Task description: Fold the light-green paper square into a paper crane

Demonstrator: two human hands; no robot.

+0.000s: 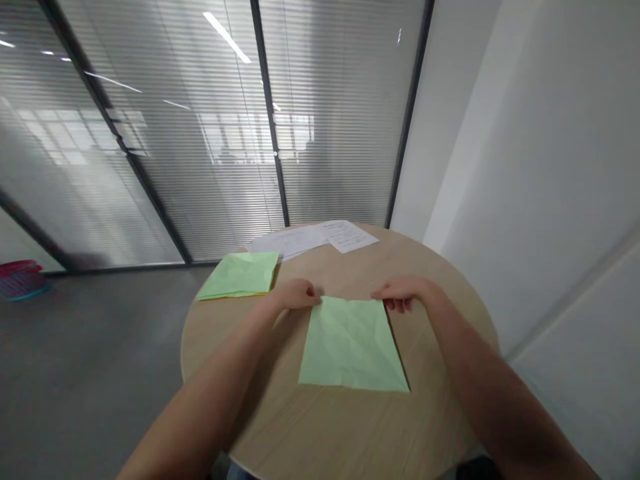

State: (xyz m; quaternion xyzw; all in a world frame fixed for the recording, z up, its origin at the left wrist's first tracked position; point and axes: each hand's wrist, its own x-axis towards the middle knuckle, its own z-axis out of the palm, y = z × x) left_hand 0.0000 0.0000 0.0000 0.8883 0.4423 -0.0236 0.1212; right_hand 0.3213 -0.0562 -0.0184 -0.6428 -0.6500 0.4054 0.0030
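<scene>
A light green square sheet of paper (351, 345) with crease lines lies flat on the round wooden table (320, 427). My left hand (296, 294) pinches its far left corner, fingers curled. My right hand (403, 294) grips the far right corner, fingers bent over the edge. Both forearms reach in from the near side of the table.
A stack of green sheets (240, 275) lies at the table's left edge. White printed papers (315, 239) rest at the far edge. A glass wall with blinds stands behind, a white wall to the right. A pink basket (20, 279) sits on the grey floor at left.
</scene>
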